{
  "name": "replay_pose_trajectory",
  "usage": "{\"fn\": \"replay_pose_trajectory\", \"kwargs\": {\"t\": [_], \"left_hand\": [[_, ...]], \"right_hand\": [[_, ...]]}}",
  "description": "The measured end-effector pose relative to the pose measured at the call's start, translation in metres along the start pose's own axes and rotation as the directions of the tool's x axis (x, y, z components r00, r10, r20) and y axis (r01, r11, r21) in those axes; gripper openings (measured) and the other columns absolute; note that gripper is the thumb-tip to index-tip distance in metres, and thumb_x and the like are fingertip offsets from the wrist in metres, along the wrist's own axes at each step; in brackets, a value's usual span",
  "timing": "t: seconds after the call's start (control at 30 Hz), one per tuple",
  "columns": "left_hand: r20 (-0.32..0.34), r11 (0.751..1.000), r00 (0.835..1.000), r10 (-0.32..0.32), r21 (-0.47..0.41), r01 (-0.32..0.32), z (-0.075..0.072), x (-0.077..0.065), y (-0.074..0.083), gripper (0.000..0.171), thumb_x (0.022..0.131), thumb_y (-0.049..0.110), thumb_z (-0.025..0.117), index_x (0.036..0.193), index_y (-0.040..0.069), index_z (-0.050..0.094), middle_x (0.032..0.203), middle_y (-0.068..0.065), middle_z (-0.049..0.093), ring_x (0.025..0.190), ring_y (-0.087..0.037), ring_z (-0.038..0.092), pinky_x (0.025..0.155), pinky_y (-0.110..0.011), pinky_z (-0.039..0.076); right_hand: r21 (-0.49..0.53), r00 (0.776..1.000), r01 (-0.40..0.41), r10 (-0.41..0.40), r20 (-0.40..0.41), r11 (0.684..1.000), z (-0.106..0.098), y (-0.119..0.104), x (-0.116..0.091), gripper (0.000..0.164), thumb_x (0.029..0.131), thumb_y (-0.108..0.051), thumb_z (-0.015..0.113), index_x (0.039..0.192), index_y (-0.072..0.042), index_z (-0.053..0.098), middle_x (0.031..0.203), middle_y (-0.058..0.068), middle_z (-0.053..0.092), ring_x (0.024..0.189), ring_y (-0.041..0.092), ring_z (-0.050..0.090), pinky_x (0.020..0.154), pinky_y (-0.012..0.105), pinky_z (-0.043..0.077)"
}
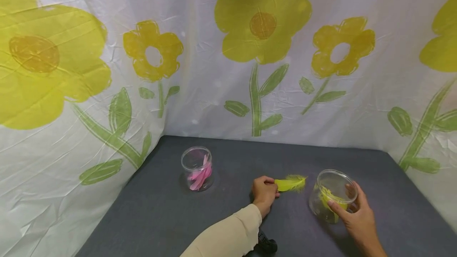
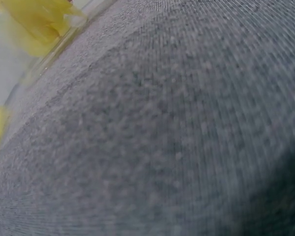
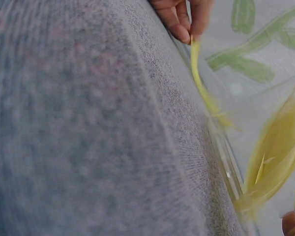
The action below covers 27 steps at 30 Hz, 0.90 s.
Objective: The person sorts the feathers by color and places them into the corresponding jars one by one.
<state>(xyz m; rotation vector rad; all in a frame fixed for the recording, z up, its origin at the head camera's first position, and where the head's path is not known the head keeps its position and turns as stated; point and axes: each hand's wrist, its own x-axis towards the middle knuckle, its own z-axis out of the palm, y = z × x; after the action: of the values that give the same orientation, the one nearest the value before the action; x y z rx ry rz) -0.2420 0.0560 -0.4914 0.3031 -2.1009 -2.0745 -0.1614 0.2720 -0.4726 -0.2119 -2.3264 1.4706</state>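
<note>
My left hand (image 1: 265, 191) pinches a yellow feather (image 1: 290, 183) by one end, low over the dark table, and its fluffy tip points right toward a clear jar. My right hand (image 1: 357, 213) grips that clear jar (image 1: 314, 202) from the right side, thumb in front and fingers behind. The jar's mouth faces up, and yellow feathers (image 1: 332, 199) lie inside it. In the right wrist view the pinched feather (image 3: 200, 81) hangs from the left fingertips, close to the jar. Jar feathers (image 2: 37, 24) also fill a corner of the left wrist view.
A second clear jar (image 1: 185, 169), with pink feathers (image 1: 201, 175) inside, stands on the dark table (image 1: 150, 209) at the left. A black object (image 1: 266, 245) shows below my left sleeve (image 1: 228, 233). White cloth (image 1: 200, 102) with printed flowers surrounds the table's back and sides.
</note>
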Motion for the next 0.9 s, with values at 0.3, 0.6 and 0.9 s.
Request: {"fn": "replay_pose_trajectory", "kwargs": {"t": [0.3, 0.6, 0.9], "left_hand": [[0.062, 0.997, 0.998, 0.026, -0.068, -0.021, -0.009, 0.006, 0.003, 0.015, 0.075, -0.013, 0.065, 0.081, 0.0, 0.068, 0.066, -0.005, 0.061, 0.049, -0.018, 0.062, 0.048, -0.033, 0.054], [0.17, 0.983, 0.979, 0.11, -0.165, -0.082, -0.035, 0.009, 0.025, 0.011, 0.08, -0.011, 0.066, 0.087, -0.003, 0.068, 0.072, -0.01, 0.061, 0.057, -0.02, 0.064, 0.06, -0.044, 0.057], [0.235, 0.949, 0.951, 0.2, -0.289, -0.128, -0.056, 0.002, 0.059, 0.012, 0.081, -0.01, 0.067, 0.094, -0.008, 0.066, 0.077, -0.014, 0.061, 0.059, -0.022, 0.065, 0.062, -0.042, 0.057]], "right_hand": [[0.0, 1.0, -0.007, 0.007, 0.007, 1.0, 0.0, -0.001, -0.002, 0.096, 0.085, -0.023, 0.077, 0.155, -0.009, 0.012, 0.148, 0.022, 0.035, 0.121, 0.04, 0.043, 0.078, 0.008, 0.031], [0.02, 1.0, 0.001, -0.001, 0.006, 1.0, 0.0, -0.003, 0.0, 0.096, 0.084, -0.023, 0.077, 0.155, -0.009, 0.014, 0.148, 0.022, 0.036, 0.12, 0.041, 0.044, 0.077, 0.007, 0.031], [0.026, 1.0, 0.006, -0.006, 0.005, 1.0, 0.0, 0.0, -0.001, 0.096, 0.084, -0.022, 0.077, 0.155, -0.008, 0.014, 0.147, 0.023, 0.036, 0.12, 0.042, 0.043, 0.077, 0.006, 0.03]]}}
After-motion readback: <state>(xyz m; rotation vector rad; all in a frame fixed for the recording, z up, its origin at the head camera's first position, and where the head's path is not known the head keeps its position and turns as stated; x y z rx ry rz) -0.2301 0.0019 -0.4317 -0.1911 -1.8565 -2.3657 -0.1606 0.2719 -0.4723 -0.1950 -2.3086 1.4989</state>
